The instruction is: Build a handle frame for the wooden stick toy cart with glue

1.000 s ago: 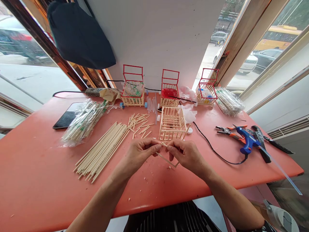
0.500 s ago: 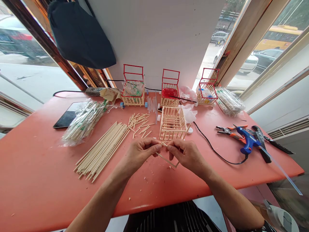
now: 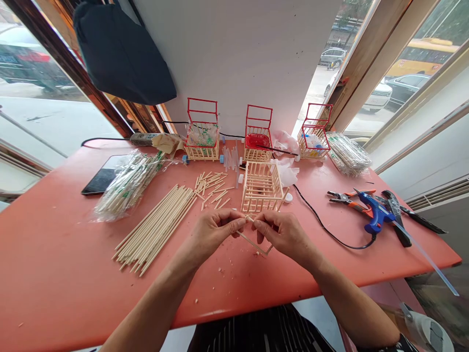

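Note:
A small frame of joined thin wooden sticks (image 3: 252, 242) hangs between my two hands, above the front part of the table. My left hand (image 3: 223, 227) pinches it near its upper left corner. Thumb and fingers of my right hand (image 3: 278, 231) are closed on its upper right side. The fingertips of both hands nearly meet at a joint of the frame. Just beyond them stands a plain wooden stick basket (image 3: 262, 188) without red parts.
Long sticks (image 3: 156, 227) and short pieces (image 3: 212, 188) lie left on the red table (image 3: 73, 254). Three red-trimmed baskets (image 3: 201, 142) stand along the back. Pliers (image 3: 348, 199), a blue glue gun (image 3: 379, 212) with its cable and black-handled cutters (image 3: 397, 222) lie right.

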A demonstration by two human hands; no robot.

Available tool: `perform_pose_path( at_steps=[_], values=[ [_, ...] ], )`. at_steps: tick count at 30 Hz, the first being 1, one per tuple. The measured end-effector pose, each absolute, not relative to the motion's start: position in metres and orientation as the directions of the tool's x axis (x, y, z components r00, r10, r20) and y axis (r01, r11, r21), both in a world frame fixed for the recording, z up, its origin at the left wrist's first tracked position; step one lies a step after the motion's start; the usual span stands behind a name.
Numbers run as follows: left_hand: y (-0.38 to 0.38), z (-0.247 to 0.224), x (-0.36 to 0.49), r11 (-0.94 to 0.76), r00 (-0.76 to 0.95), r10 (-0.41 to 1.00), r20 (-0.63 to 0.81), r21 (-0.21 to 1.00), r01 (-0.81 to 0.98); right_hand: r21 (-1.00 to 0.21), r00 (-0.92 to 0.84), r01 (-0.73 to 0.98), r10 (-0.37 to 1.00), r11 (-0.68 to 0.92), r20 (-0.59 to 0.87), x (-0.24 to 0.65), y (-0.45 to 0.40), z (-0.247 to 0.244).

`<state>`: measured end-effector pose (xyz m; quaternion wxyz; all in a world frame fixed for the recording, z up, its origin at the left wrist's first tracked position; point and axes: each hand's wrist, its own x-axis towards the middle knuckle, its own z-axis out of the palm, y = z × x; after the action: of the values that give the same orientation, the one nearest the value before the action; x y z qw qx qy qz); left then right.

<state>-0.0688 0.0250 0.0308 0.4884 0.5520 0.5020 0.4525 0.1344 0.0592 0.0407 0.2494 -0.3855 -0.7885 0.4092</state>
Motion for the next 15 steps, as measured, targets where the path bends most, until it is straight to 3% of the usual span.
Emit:
perform_pose_path(
  at_steps=[15],
  values=[
    [0.0271,0.0287,-0.0700,0.007,0.114,0.993,-0.019,0.994,0.107,-0.886,-0.619,0.370,0.786,0.278,-0.013,0.1352,0.0632,0.0393]
  ],
)
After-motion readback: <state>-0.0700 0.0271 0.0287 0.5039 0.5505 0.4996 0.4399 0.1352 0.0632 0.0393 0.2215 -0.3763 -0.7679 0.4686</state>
